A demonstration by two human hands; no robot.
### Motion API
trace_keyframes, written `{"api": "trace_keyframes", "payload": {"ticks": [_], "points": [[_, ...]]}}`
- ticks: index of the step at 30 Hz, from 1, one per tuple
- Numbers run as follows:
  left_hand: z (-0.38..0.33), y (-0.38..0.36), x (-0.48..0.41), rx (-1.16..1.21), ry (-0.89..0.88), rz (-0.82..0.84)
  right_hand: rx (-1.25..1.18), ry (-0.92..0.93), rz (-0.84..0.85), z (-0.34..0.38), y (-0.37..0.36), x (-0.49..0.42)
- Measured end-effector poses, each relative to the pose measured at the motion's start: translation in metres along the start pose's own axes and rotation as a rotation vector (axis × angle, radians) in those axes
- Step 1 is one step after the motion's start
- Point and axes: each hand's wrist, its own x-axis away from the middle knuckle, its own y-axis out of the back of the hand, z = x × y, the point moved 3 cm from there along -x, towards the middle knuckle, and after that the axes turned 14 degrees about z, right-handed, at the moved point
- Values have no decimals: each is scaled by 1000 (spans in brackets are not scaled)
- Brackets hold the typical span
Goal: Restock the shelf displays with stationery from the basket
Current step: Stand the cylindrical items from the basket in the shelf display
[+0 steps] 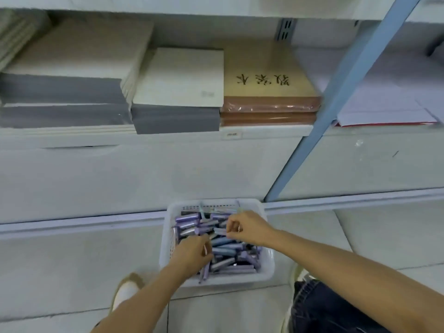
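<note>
Left hand (192,254) digs into white basket (268,272) on floor, fingers curled round purple sticks (230,269). Right hand (247,228) pinches one bluish stick (219,231) near basket's far side. Risk: loose pile shifts, sticks slip from a light pinch and roll across floor. Shelf (144,138) beyond carries notebook stacks (180,78).

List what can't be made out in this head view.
All head view.
Purple and blue tube-shaped stationery in the white plastic basket: blurred, type unreadable.
Left hand and right hand: curled fingers hide any grip.
Small white shelf label: too small to read.
</note>
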Motion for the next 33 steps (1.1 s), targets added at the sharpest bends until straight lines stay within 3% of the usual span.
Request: {"api": "trace_keyframes", "payload": {"ticks": [8, 14, 19, 24, 28, 33], "points": [[15, -27, -25, 182, 196, -200, 47, -168, 140, -68, -56, -6], [20, -25, -34, 224, 229, -173, -35, -114, 103, -70, -49, -9], [29, -18, -32, 368, 179, -114, -398, -57, -36, -57, -20, -14], [18, -20, -24, 790, -16, -43, -748, -1, -36, -28, -21, -26], [5, -18, -21, 1074, -194, 21, -788, 44, -28, -8, -29, -37], [19, -10, -19, 997, -172, -47, -735, 99, -26, -7, -33, -42]]}}
